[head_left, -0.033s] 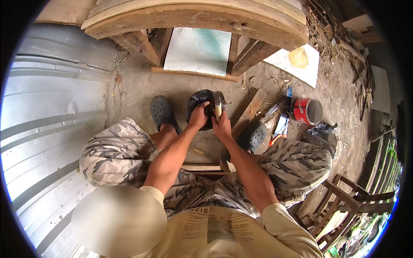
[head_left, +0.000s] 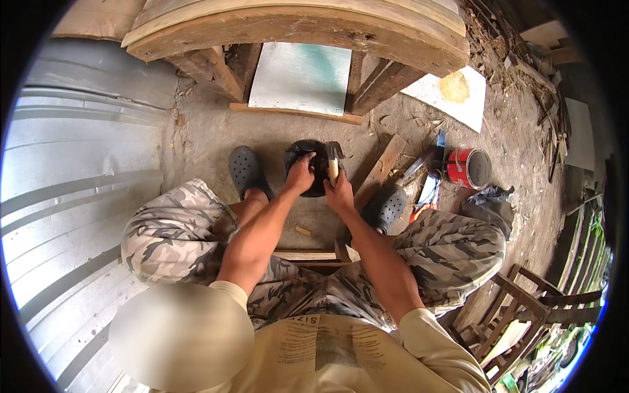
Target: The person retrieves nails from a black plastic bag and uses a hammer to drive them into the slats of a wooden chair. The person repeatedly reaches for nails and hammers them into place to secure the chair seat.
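Observation:
Between my feet on the ground sits a round, crumpled black plastic bag (head_left: 296,149) with a dark opening. My left hand (head_left: 301,175) is over its left side, fingers bent and gripping near the opening; the fingertips are partly lost against the black. At the bag's right side my right hand (head_left: 339,192) is wrapped round the pale handle of a short tool (head_left: 333,169). The tool's dark, blocky head points away from me, beside the bag's right rim. Its exact kind cannot be made out. What lies inside the bag is too dark to see.
A wooden bench (head_left: 295,29) stands ahead, with a white panel (head_left: 298,78) under it. Right of my right shoe (head_left: 386,206) are a plank (head_left: 382,167), a handsaw (head_left: 419,164), a red can (head_left: 462,169) and a dark bag (head_left: 488,209). Metal sheeting (head_left: 85,170) stands at left.
My left hand has shifted slightly, and the bag's far edge sits lower, with more of its dark opening showing. My right hand and the tool have hardly moved.

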A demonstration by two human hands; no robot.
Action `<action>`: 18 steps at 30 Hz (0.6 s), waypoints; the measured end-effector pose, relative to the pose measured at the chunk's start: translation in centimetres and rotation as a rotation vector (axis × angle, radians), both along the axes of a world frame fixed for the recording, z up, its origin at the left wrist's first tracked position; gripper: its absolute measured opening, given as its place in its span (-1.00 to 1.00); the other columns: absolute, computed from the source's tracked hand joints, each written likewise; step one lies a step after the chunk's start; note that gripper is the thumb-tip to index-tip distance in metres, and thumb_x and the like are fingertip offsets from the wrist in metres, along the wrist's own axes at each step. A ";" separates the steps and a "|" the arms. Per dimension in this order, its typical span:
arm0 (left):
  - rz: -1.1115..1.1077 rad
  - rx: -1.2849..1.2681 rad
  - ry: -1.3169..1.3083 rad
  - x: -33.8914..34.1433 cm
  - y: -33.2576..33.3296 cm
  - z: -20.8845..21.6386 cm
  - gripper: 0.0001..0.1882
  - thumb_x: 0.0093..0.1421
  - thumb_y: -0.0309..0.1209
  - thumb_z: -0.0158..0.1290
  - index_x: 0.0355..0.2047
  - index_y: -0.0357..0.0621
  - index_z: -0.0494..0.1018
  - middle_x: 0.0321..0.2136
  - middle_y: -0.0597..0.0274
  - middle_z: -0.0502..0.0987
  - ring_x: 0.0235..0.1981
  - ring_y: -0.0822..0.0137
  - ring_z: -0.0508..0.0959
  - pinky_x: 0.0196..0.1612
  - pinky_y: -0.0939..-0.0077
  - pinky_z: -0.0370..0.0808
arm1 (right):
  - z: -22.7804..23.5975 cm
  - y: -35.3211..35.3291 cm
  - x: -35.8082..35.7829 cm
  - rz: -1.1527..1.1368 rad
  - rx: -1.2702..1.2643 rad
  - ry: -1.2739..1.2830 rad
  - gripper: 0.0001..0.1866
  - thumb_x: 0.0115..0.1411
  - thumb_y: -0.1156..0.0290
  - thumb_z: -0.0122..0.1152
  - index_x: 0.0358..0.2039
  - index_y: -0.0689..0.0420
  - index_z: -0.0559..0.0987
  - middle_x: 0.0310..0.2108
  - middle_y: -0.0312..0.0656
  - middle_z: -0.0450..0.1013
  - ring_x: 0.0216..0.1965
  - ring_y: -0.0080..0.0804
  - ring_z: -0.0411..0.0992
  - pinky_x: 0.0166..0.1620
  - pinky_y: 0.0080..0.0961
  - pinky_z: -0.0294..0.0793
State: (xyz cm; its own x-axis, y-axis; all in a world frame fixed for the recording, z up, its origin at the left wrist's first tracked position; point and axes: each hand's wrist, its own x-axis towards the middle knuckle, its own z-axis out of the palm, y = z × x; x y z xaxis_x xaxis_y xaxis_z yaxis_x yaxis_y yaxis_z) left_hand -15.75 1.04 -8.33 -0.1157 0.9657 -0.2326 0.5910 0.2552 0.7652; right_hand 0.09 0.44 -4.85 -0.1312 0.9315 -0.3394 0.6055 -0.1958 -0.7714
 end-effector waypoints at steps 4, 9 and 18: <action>-0.045 -0.306 0.065 -3.4 2.8 0.6 -0.56 0.24 -0.48 -0.05 0.15 0.03 0.38 0.05 -0.07 0.48 0.07 -0.07 0.48 0.10 0.16 0.43 | -4.0 -2.2 3.1 -0.055 -0.046 -0.046 -0.67 0.15 0.36 0.18 -0.15 0.19 0.31 -0.33 0.22 0.48 -0.21 0.31 0.45 -0.25 0.08 0.41; -0.133 -0.283 0.022 -3.8 4.5 -0.6 -0.63 0.25 -0.49 0.00 0.08 -0.03 0.44 -0.04 -0.02 0.56 -0.04 0.08 0.57 -0.01 0.25 0.47 | -4.4 -1.7 3.0 -0.116 -0.189 -0.081 -0.68 0.18 0.31 0.15 -0.16 0.18 0.30 -0.31 0.22 0.47 -0.22 0.32 0.45 -0.25 0.07 0.41; -0.157 -0.383 0.137 -3.8 5.8 -2.6 -0.62 0.14 -0.47 0.09 0.00 -0.08 0.53 -0.17 0.03 0.63 -0.11 0.13 0.61 -0.04 0.29 0.50 | -4.4 -0.2 3.8 -0.059 -0.088 -0.155 -0.67 0.16 0.29 0.15 -0.18 0.15 0.28 -0.35 0.30 0.47 -0.24 0.37 0.44 -0.21 0.17 0.41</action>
State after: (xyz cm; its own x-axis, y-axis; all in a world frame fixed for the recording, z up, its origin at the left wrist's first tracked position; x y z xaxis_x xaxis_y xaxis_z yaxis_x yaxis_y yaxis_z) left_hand -19.52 6.81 -10.96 -0.0289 0.8208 -0.5705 0.7346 0.4045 0.5447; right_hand 3.88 0.26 -9.23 -0.0169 0.9016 -0.4321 0.7009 -0.2976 -0.6482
